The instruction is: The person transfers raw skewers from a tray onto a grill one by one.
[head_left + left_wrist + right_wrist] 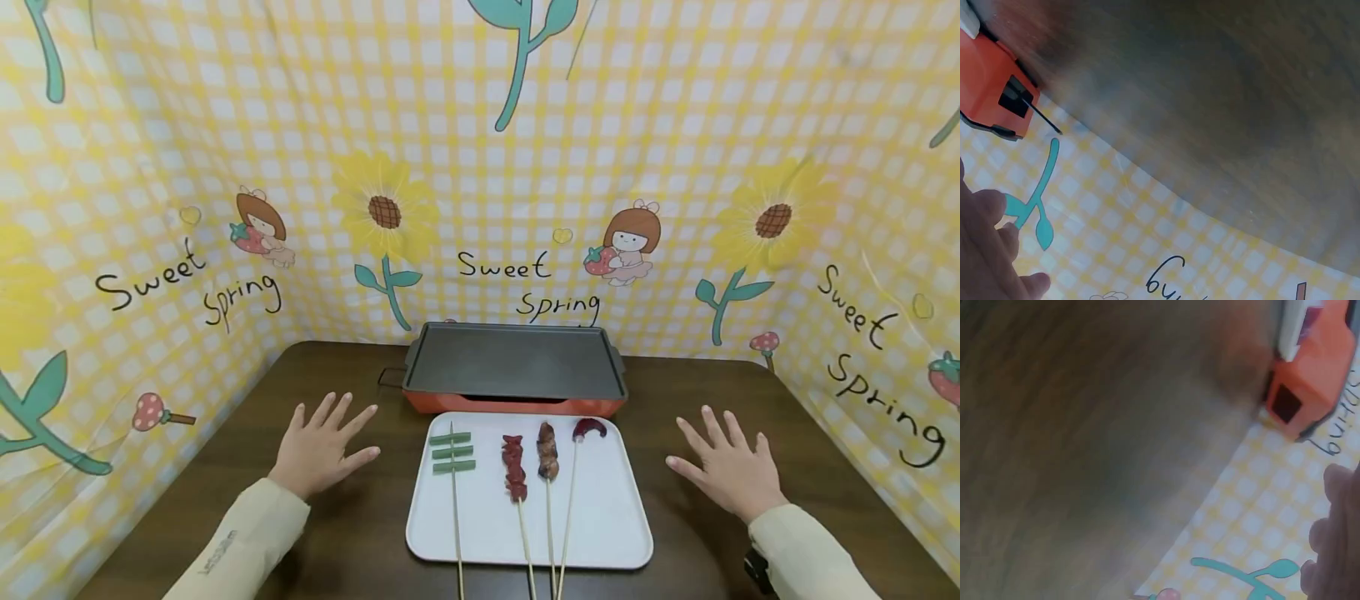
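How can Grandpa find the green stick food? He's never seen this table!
Find the dark-topped, orange-red griddle, then the white tray in front of it. On the tray's left side lies the green skewer. Three green bars cross its stick, while the other skewers carry red or brown food.

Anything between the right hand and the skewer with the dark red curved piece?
Nothing visible blocks it: between the right hand and that skewer lie only some tabletop and the right side of the white tray.

Four skewers [514,469] on tray [487,533], griddle [517,362] behind
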Demonstrator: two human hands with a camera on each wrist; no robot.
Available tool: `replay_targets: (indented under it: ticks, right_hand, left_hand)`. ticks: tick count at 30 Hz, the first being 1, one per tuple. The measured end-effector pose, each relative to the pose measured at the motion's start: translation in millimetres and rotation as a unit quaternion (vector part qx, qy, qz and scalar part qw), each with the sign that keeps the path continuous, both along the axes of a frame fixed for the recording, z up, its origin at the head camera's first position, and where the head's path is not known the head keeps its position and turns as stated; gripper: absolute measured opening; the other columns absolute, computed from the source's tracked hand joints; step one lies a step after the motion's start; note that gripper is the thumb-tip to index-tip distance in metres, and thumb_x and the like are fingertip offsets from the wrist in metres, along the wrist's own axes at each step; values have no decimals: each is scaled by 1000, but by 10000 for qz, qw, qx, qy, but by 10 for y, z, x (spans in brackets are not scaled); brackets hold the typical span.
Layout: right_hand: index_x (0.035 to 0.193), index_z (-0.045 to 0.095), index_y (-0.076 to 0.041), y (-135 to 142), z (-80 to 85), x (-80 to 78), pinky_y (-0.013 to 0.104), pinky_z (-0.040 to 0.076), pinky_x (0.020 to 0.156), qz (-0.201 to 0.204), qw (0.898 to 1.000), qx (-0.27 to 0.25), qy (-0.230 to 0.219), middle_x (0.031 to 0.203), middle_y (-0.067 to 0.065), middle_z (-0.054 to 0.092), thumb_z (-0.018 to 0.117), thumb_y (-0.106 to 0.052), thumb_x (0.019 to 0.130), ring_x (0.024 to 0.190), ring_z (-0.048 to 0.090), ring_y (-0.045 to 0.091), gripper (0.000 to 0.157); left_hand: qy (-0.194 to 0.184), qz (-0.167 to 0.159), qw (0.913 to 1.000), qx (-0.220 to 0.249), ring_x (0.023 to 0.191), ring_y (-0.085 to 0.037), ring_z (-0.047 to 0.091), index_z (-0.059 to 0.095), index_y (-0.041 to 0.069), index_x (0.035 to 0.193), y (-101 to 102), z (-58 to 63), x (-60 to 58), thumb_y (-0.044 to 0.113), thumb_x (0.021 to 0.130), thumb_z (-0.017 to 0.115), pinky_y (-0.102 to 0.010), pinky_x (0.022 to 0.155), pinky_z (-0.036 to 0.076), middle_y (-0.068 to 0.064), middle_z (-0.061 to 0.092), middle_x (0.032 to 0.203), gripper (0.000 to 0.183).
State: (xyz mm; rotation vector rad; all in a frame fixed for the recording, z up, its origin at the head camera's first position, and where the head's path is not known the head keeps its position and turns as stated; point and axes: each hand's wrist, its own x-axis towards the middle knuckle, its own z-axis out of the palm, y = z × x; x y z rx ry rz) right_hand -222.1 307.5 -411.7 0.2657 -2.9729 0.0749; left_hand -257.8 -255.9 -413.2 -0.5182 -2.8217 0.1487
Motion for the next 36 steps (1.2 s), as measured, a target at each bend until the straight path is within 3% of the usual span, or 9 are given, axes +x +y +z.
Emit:
replay_targets:
  ticks: [3,5,8,13,18,22,25,28,36]
  right_hand:
    - [143,41,-2,-106,121,34,69,31,92,-41,9992,-312,238,143,34,33,42,-61,94,128,34,53,76]
    - [140,43,2,-210,202,90,63,42,83,-132,9964,-821,152,136,33,44,44,-58,95,119,46,51,75]
    - [132,52,5,-404,272,205,48,51,68,-211,9811,-1904,-284,109,25,65,52,-50,95,93,65,37,67]
    - [119,57,12,-706,187,400,33,52,54,8,9200,-3668,-1380,71,7,67,69,-22,88,53,62,17,47]
    - [117,53,18,-910,20,485,34,54,49,158,8534,-4666,-2319,63,8,64,69,-10,85,45,58,14,45]
    - [123,45,19,-1093,-99,506,31,52,47,152,8198,-5053,-2691,65,12,66,66,-10,85,45,59,11,53]
    - [129,36,17,-1254,-192,539,28,50,45,47,8058,-5155,-2914,63,11,65,66,-13,85,44,58,10,62]
    - [130,29,16,-1383,-253,588,27,48,42,-35,7988,-5198,-3028,59,10,63,66,-13,84,41,56,10,66]
    - [125,27,15,-1560,-274,655,21,44,36,-92,7824,-5321,-3236,52,8,58,68,-7,80,37,53,8,64]
  left_hand:
    - [-20,-127,9999,-9,136,-42,31,45,21,145,38,40,21,67,91,40,-67,102,22,-20,39,147,72]
    - [0,-305,9995,5,136,-41,32,46,21,144,80,53,44,67,91,40,-66,103,23,-19,40,147,71]
    - [-19,-696,9976,38,136,-41,33,47,21,144,178,53,66,63,92,44,-65,103,24,-18,42,146,67]
    - [-433,-1347,9899,-118,135,-39,35,50,19,142,416,11,116,56,93,49,-63,103,27,-15,46,143,62]
    - [-839,-1700,9774,-937,134,-34,39,53,24,139,643,-59,187,66,92,37,-59,103,30,-7,53,139,65]
    - [-975,-1965,9679,-1225,133,-30,42,53,28,138,728,-119,252,70,91,30,-56,102,34,-2,56,136,67]
    - [-1027,-2077,9655,-1190,132,-28,43,53,27,139,722,-158,293,68,93,30,-55,101,35,-1,56,136,66]
    - [-1053,-2119,9648,-1143,132,-27,44,53,26,139,695,-183,312,67,93,31,-54,101,35,-1,55,137,65]
    - [-1084,-2157,9656,-965,133,-28,41,63,19,129,607,-169,298,63,95,34,-58,105,27,-6,55,136,63]
